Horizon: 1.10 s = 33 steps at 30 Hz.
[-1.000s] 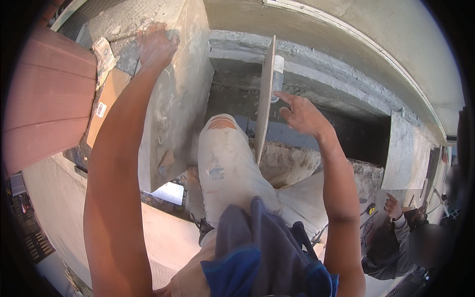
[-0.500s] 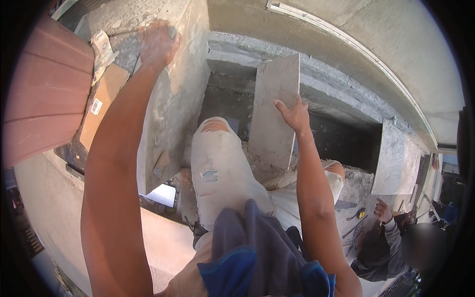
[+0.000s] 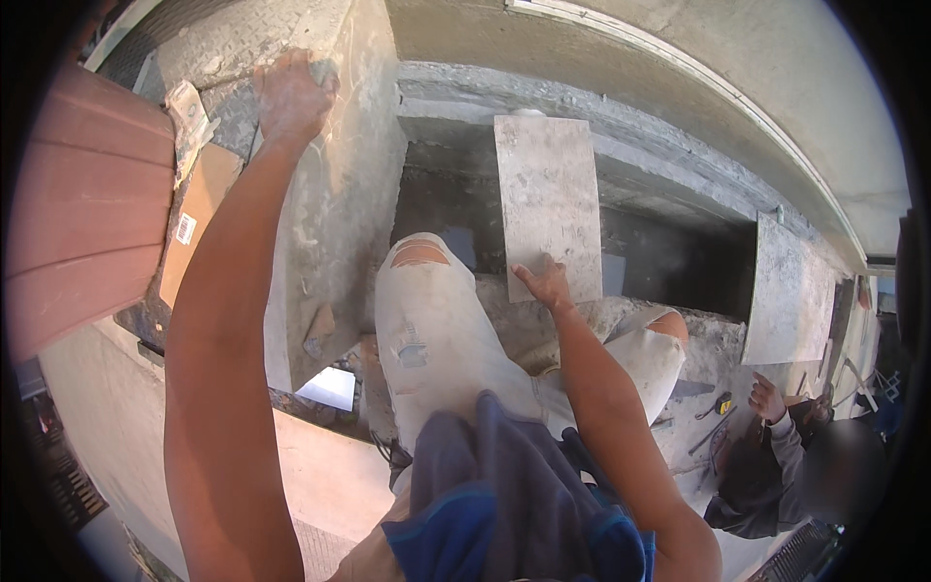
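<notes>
A construction site in sunlight; rough, unfinished concrete walls (image 3: 354,184) border an open trench (image 3: 669,267) with a board (image 3: 550,179) across it. A tape measure (image 3: 722,404) and hand tools (image 3: 713,433) lie nearby.

left arm (image 3: 225,330) stretched far forward, slightly bent | left hand (image 3: 294,105) palm down, fingers (image 3: 294,64) bent | right arm (image 3: 611,383) angled inward | right hand (image 3: 546,286) nearer, thumb (image 3: 524,276) spread

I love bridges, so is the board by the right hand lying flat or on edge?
Lying flat: the board shows its broad face and spans the trench, the right hand at its near end.
</notes>
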Each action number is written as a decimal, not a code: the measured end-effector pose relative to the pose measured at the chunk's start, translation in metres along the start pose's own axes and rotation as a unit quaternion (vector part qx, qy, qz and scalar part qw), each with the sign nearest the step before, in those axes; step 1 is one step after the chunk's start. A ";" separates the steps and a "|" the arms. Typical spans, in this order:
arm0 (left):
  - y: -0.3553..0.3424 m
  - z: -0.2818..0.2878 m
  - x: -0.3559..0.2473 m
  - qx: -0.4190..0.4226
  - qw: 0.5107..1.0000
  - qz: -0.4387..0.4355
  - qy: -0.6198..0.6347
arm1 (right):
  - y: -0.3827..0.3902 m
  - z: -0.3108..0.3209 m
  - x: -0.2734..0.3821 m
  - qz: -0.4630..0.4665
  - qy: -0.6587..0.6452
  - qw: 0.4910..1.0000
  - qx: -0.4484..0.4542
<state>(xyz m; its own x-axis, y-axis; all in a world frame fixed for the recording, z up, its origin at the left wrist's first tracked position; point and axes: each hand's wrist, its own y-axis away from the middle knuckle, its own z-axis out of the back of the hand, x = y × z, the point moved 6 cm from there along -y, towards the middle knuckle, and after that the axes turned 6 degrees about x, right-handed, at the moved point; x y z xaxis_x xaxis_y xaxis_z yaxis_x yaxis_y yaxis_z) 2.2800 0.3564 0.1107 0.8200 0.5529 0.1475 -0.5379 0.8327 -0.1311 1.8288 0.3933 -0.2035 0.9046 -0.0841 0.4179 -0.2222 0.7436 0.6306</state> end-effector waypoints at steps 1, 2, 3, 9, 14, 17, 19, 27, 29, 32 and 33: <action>0.000 0.002 0.000 0.009 1.000 0.002 -0.008 | 0.008 -0.011 0.008 -0.011 0.022 0.999 -0.024; -0.001 0.001 0.002 -0.016 1.000 -0.001 -0.006 | 0.013 -0.016 0.014 -0.022 0.044 0.998 -0.048; -0.001 -0.005 0.004 -0.040 0.999 -0.004 -0.004 | 0.013 -0.017 0.017 -0.043 0.047 0.997 -0.032; 0.002 -0.004 0.003 -0.061 0.998 -0.019 0.003 | 0.011 -0.010 0.031 -0.089 0.102 0.989 -0.059; 0.001 -0.002 0.004 -0.053 0.998 -0.013 0.011 | 0.011 -0.014 0.042 -0.084 0.194 0.976 -0.056; 0.000 0.000 0.002 -0.054 0.998 -0.017 0.023 | 0.006 -0.019 0.040 -0.082 0.197 0.977 -0.024; 0.002 0.000 0.002 -0.029 0.999 -0.016 0.023 | 0.011 -0.014 0.050 -0.085 0.199 0.976 -0.020; 0.002 0.000 0.001 -0.054 0.998 -0.023 0.037 | 0.019 0.024 0.046 -0.065 0.203 0.976 -0.054; 0.003 -0.001 0.005 -0.056 0.998 -0.020 0.036 | 0.032 0.043 0.049 -0.062 0.175 0.981 -0.054; 0.003 -0.001 0.007 -0.058 0.997 -0.019 0.036 | 0.063 0.080 0.055 -0.040 0.171 0.982 -0.070; 0.002 0.000 0.006 -0.057 0.998 -0.018 0.031 | 0.065 0.089 0.047 -0.032 0.162 0.981 -0.106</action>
<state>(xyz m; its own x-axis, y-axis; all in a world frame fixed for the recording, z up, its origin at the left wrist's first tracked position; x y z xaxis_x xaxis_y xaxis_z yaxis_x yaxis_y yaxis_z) 2.2836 0.3613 0.1115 0.8508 0.5172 0.0929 -0.4853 0.8412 -0.2386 1.8249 0.3784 -0.0851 0.9899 0.0545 0.1308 -0.1117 0.8681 0.4837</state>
